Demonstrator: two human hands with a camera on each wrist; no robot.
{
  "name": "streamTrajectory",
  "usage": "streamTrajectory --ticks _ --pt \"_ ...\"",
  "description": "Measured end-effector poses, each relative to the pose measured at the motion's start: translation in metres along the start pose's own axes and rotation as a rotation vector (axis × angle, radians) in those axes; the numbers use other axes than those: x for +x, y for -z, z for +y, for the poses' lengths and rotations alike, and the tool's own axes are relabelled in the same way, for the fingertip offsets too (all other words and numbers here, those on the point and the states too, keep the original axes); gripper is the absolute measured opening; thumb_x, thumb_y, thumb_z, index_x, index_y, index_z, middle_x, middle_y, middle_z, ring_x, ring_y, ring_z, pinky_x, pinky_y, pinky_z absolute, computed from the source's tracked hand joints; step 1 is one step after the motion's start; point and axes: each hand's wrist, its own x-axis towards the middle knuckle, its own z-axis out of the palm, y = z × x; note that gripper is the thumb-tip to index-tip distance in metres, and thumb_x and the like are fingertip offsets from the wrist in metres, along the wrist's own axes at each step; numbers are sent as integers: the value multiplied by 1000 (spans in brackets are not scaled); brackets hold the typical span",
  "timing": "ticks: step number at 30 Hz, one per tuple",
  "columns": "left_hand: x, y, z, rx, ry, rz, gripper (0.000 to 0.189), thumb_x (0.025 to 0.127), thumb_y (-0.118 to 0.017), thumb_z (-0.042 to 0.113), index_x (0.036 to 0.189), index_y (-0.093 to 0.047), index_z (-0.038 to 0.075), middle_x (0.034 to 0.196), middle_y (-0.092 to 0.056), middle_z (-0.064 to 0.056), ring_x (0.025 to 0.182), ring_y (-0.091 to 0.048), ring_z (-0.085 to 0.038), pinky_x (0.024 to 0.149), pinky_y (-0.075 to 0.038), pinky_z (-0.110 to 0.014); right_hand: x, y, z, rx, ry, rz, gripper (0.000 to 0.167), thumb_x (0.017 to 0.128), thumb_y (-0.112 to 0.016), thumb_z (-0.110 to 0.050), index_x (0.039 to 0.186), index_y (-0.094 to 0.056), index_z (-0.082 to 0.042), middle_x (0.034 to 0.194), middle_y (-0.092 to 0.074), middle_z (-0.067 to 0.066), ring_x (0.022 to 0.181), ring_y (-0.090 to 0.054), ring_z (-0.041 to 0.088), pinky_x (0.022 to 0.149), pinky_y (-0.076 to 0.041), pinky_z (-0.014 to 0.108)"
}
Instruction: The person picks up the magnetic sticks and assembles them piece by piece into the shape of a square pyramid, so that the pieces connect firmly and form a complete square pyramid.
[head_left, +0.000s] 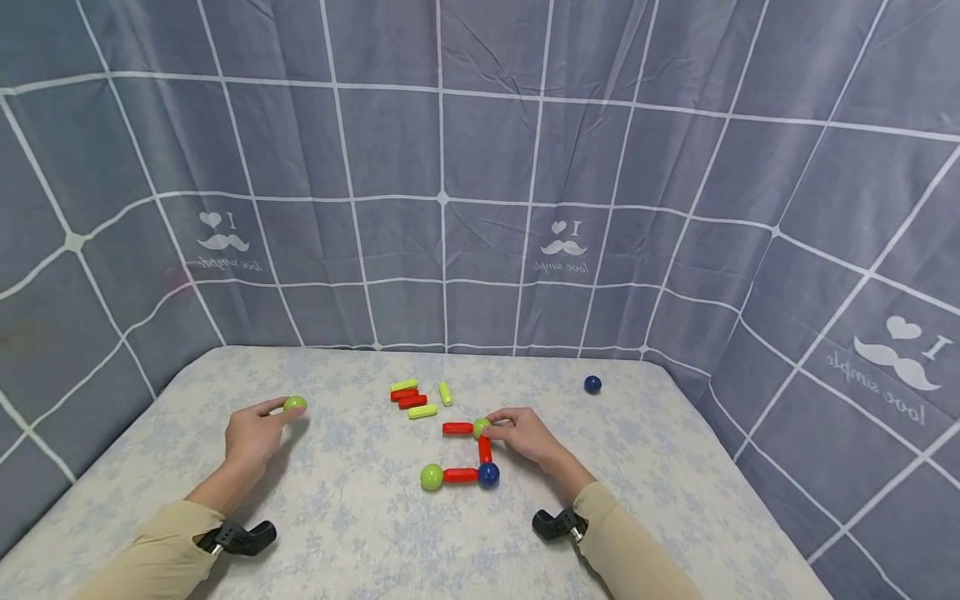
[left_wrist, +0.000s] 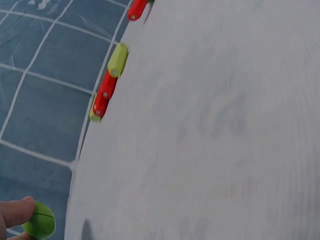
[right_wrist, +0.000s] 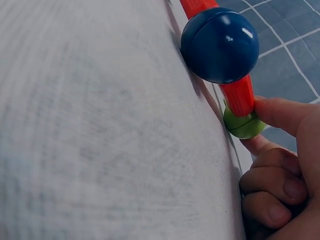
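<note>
Left hand (head_left: 251,435) pinches a glossy green ball (head_left: 295,402), right hand (head_left: 529,435) the far-right green ball (head_left: 480,427) of a three-sided red-rod frame (head_left: 460,475), unclosed at left

Blue ball (right_wrist: 220,45) — glossy smooth plastic, curtain (head_left: 487,146) — creased cloth

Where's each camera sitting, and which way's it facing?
Head: worn there, facing forward and down; table, left hand, right hand and sleeves show.
Left wrist: worn there, facing across the table, past loose sticks; part of the left hand shows, pinching a green ball.
Right wrist: worn there, facing a blue ball between red sticks; the right hand pinches another green ball.
Head and right wrist share that blue ball.
</note>
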Motion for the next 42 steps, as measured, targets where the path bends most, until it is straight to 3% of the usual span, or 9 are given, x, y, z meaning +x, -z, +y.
streamTrajectory --ticks 2,4,8,12,15,17,21,30,42 --pt "-3 -5 3 -10 -10 -26 57 97 -67 36 141 -57 2 151 -45 -26 81 -48 -21 65 -38 -31 0 0 0 -3 -1 -1 39 86 -77 -40 115 -75 -14 65 -51 -4 62 -47 13 61 -39 29" --pt "-7 -10 5 -19 -15 -57 57 96 -68 35 142 -57 3 149 -46 -25 63 -40 -16 59 -38 -32 0 0 1 -5 -2 -5 39 86 -77 -40 115 -75 -14 66 -51 -5 63 -47 13 62 -39 29" --pt "-14 -19 9 -14 -30 -113 58 96 -68 36 142 -56 3 152 -43 -27 53 -33 -14 55 -37 -32 -1 1 1 -11 -5 -11 39 86 -77 -40 115 -75 -14 68 -52 -5 64 -47 13 62 -39 29" --pt "-20 -27 13 -4 -45 -154 62 95 -68 40 141 -56 1 154 -39 -29 89 -54 -30 70 -42 -39 0 1 0 -11 -6 -12 39 86 -76 -41 115 -75 -15 68 -51 -4 64 -46 13 62 -39 29" --pt "-22 -33 16 -9 -45 -183 64 94 -70 42 140 -57 -1 155 -37 -29 132 -43 -42 92 -44 -50 0 2 -1 -11 -1 -12 39 86 -76 -41 115 -75 -15 69 -54 -4 64 -47 13 62 -39 29" --pt "-24 -37 18 -14 -42 -198 63 93 -71 42 139 -59 0 155 -38 -28 142 -35 -45 104 -39 -57 1 1 -1 -10 2 -12 39 86 -77 -40 115 -75 -14 69 -55 -4 64 -48 13 62 -40 29" --pt "-27 -45 23 -12 -65 -227 61 93 -71 41 136 -61 -1 152 -42 -27 142 -34 -47 109 -36 -60 1 1 -2 2 -2 -12 38 86 -76 -40 114 -75 -14 67 -54 -4 63 -48 13 62 -39 29" --pt "-33 -68 36 64 -123 -255 57 91 -73 40 130 -66 0 140 -56 -26 130 -52 -45 98 -47 -55 0 3 -3 -6 2 -7 37 87 -76 -39 114 -75 -14 67 -54 -5 62 -48 13 61 -39 29" --pt "-39 -96 46 118 -162 -310 45 91 -74 36 122 -73 4 133 -63 -24 130 -54 -43 102 -45 -57 -1 2 -3 -14 -1 -2 39 86 -77 -39 114 -75 -13 62 -46 -6 59 -43 12 59 -36 28"
